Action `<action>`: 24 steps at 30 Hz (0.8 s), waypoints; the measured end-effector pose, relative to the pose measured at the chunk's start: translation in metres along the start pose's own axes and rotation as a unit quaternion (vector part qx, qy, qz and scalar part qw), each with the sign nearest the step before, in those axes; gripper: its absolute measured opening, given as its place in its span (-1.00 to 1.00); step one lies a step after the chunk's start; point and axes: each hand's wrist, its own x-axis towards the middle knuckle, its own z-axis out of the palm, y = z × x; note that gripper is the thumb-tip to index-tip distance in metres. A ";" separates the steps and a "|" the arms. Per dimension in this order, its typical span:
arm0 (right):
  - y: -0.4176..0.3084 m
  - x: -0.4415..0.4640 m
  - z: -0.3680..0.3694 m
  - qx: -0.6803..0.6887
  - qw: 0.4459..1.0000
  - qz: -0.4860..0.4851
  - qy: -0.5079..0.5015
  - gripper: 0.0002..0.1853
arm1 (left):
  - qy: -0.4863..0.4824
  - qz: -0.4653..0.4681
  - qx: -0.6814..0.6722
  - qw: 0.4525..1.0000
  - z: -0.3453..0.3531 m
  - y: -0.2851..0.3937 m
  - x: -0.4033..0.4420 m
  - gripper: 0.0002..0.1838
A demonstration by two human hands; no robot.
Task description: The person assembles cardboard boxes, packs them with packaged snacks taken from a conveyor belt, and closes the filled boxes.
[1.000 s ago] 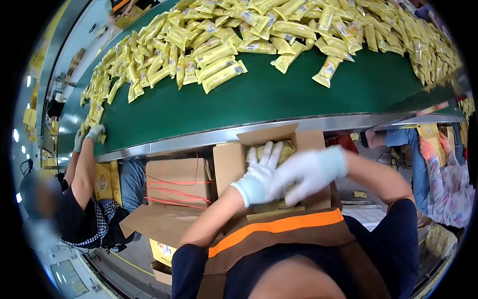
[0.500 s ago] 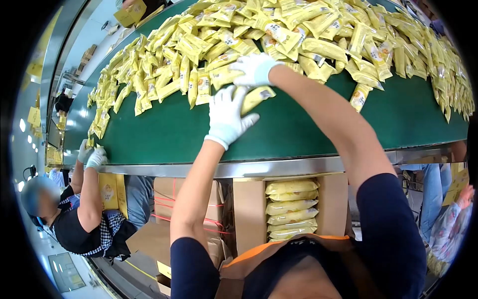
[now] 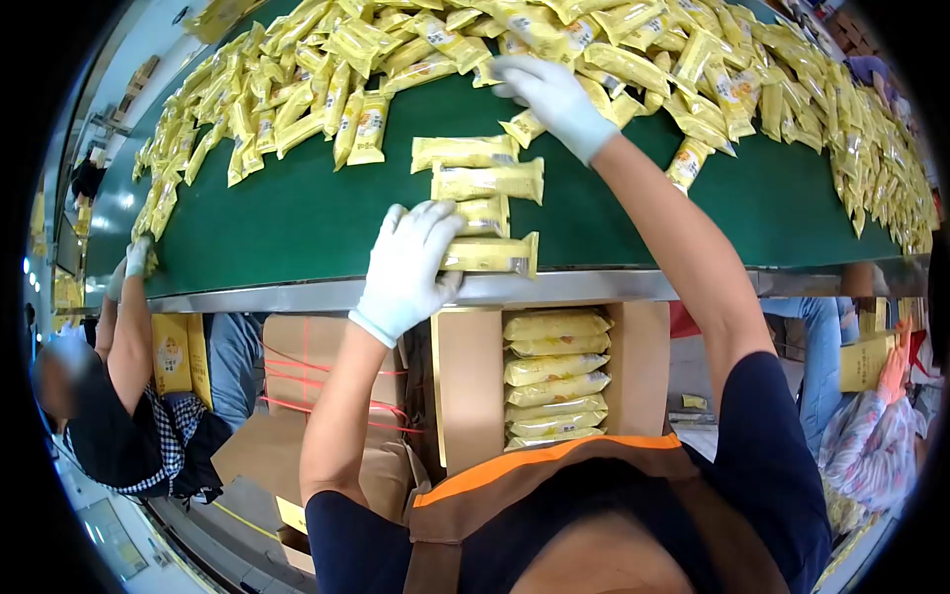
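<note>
Several yellow snack packets (image 3: pixel 489 182) lie in a column on the green belt, reaching down to its metal front edge. My left hand (image 3: pixel 408 262), in a white glove, grips the left ends of the lowest packets (image 3: pixel 495 255), fingers over them and thumb below. Further back, my white-gloved right hand (image 3: pixel 559 102) is at the near edge of the big packet pile (image 3: pixel 633 64). Its fingers are stretched and slightly bent, with no packet visible in them. A loose packet (image 3: pixel 524 127) lies under this hand.
Below the belt edge, an open carton (image 3: pixel 470 396) holds a stack of packets (image 3: pixel 557 368). Left of it stands a brown carton with red straps (image 3: pixel 332 361). A co-worker (image 3: pixel 129 416) handles packets at the far left. Another person's sleeve (image 3: pixel 866 445) shows at the right.
My left hand has come down from the pile to the belt's front edge, where packets now lie in a column. My right hand has moved slightly up and right along the pile.
</note>
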 end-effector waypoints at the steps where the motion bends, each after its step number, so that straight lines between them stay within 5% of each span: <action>1: -0.003 0.009 0.000 0.095 0.993 0.047 -0.050 -0.43 | -0.021 -0.009 0.010 1.000 -0.002 0.002 0.006 -0.34; 3: 0.018 0.020 0.027 -0.124 0.961 -0.122 -0.214 -0.36 | -0.060 -0.028 0.032 0.997 -0.005 0.005 0.017 -0.31; 5: 0.003 0.004 0.053 -0.438 0.851 -0.078 -0.278 -0.31 | -0.045 -0.006 0.047 0.998 0.000 0.001 0.016 -0.25; 10: 0.005 -0.015 0.050 -0.449 0.862 -0.092 -0.216 -0.30 | -0.066 -0.052 0.028 0.996 0.001 0.007 0.003 -0.20; 13: 0.007 -0.028 0.039 -0.347 0.922 -0.056 -0.163 -0.27 | -0.081 -0.049 0.060 0.994 -0.002 0.008 0.002 -0.19; 15: -0.019 -0.033 0.011 -0.149 0.987 -0.021 -0.057 -0.13 | -0.048 -0.087 0.031 0.995 0.005 0.001 -0.003 -0.19; 16: -0.023 -0.033 -0.002 0.016 0.989 -0.142 -0.042 -0.12 | -0.018 -0.118 -0.005 0.993 0.004 0.000 -0.008 -0.27; 17: -0.059 -0.059 -0.021 0.114 0.986 -0.108 -0.062 -0.16 | 0.013 -0.148 -0.039 0.988 0.002 -0.003 -0.012 -0.34; 18: -0.088 -0.088 -0.042 0.196 0.965 -0.035 -0.173 -0.14 | 0.089 -0.184 -0.157 0.966 0.006 -0.011 -0.020 -0.44; 19: -0.101 -0.107 -0.052 0.073 0.966 -0.089 -0.231 -0.13 | 0.161 -0.219 -0.272 0.923 0.011 -0.015 -0.032 -0.54; 20: -0.113 -0.126 -0.062 -0.044 0.947 -0.157 -0.276 -0.12 | 0.126 -0.276 -0.375 0.876 -0.008 -0.010 -0.035 -0.62; 21: -0.114 -0.151 -0.056 -0.051 0.909 -0.195 -0.366 -0.14 | 0.106 -0.349 -0.478 0.799 -0.037 0.010 -0.034 -0.54; 23: -0.146 -0.204 -0.026 -0.315 0.827 -0.081 -0.459 -0.40 | 0.143 -0.297 -0.633 0.701 -0.058 0.035 -0.037 -0.41; 24: -0.142 -0.222 -0.002 -0.384 0.794 -0.097 -0.461 -0.50 | 0.118 -0.268 -0.647 0.704 -0.065 0.047 -0.035 -0.32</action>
